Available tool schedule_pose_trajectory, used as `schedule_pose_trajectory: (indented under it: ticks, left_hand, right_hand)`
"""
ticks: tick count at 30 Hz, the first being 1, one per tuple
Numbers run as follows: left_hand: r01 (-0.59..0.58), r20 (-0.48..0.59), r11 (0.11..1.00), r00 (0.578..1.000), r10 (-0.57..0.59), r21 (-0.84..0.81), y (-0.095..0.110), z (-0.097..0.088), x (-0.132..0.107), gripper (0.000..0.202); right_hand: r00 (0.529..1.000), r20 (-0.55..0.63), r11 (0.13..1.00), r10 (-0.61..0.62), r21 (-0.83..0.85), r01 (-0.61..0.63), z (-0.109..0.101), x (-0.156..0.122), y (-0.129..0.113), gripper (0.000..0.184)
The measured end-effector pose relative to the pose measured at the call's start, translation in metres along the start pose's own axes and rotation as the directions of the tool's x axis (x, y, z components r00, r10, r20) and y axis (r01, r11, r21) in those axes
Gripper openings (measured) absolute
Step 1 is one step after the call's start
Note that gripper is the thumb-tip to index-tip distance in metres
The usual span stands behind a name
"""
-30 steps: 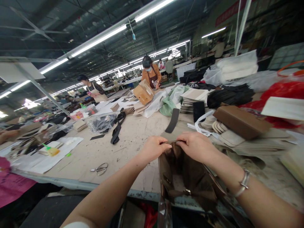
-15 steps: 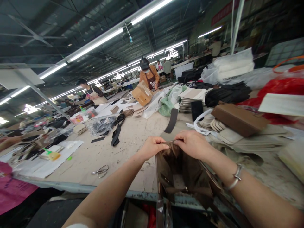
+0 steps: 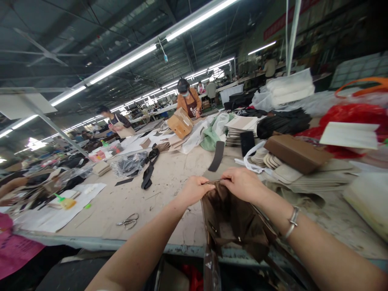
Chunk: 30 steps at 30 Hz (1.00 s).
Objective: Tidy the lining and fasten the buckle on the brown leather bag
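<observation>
- Fingers (image 3: 209,186) of the left hand (image 3: 194,190) are pinched together on the far top edge of a brown bag (image 3: 236,222); the right hand (image 3: 242,184) is clamped on that same edge just beside it, so the two hands nearly touch.
- One bag, mouth open toward the camera, sitting at the near edge of the table (image 3: 169,178) and hanging a bit over it.
- One bracelet (image 3: 291,226) on the right wrist.
- One pair of scissors (image 3: 129,221) lying flat, left of the bag and well apart from it.
- One black strip (image 3: 216,155) past the hands, plus one black strap (image 3: 149,171) further left.
- One brown box (image 3: 295,152) to the right, resting on a pile of pale cut pieces (image 3: 303,180). Too many to count.
- One yellow bottle (image 3: 65,202) with a green cap on white sheets, far left.
- Two other people (image 3: 188,101) across the table, more further back but blurry.
- Table top is pale, scuffed and cluttered with bags and stacks.
- Room is a big factory hall, dark roof, long rows of tube lights (image 3: 127,60).
</observation>
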<state>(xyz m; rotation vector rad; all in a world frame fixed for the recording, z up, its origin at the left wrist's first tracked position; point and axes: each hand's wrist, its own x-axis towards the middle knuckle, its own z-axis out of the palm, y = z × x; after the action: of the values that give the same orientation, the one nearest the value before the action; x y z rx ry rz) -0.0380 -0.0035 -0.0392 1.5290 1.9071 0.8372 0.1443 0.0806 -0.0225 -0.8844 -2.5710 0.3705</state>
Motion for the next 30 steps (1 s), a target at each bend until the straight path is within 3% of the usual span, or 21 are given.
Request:
schedule_pose_trajectory:
  ticks: [7, 13, 18, 23, 30]
  left_hand:
    - [0.049, 0.097, 0.993, 0.995, -0.038, -0.108, 0.003, -0.007, -0.001, 0.025]
    - [0.018, 0.094, 0.999, 0.995, -0.014, -0.04, 0.004, -0.006, 0.0, 0.025]
    - [0.027, 0.091, 0.993, 0.996, -0.016, -0.119, 0.004, -0.003, 0.001, 0.022]
    - [-0.017, 0.046, 0.967, 0.999, 0.029, -0.254, 0.007, 0.004, 0.001, 0.029]
    - [0.001, 0.03, 0.937, 1.0, 0.01, -0.349, 0.014, 0.009, -0.005, 0.026]
  right_hand:
    - [1.0, -0.002, 1.0, 0.007, 0.027, -0.007, 0.003, 0.002, -0.002, 0.019]
    - [0.999, -0.035, 0.994, -0.032, 0.1, 0.035, 0.004, -0.003, 0.007, 0.019]
    - [0.982, -0.091, 0.966, -0.167, 0.187, 0.181, -0.007, -0.015, 0.013, 0.052]
    - [0.954, -0.135, 0.962, -0.267, 0.026, 0.273, -0.013, -0.016, -0.004, 0.029]
    - [0.922, -0.091, 0.926, -0.377, -0.043, 0.375, 0.002, -0.007, -0.007, 0.025]
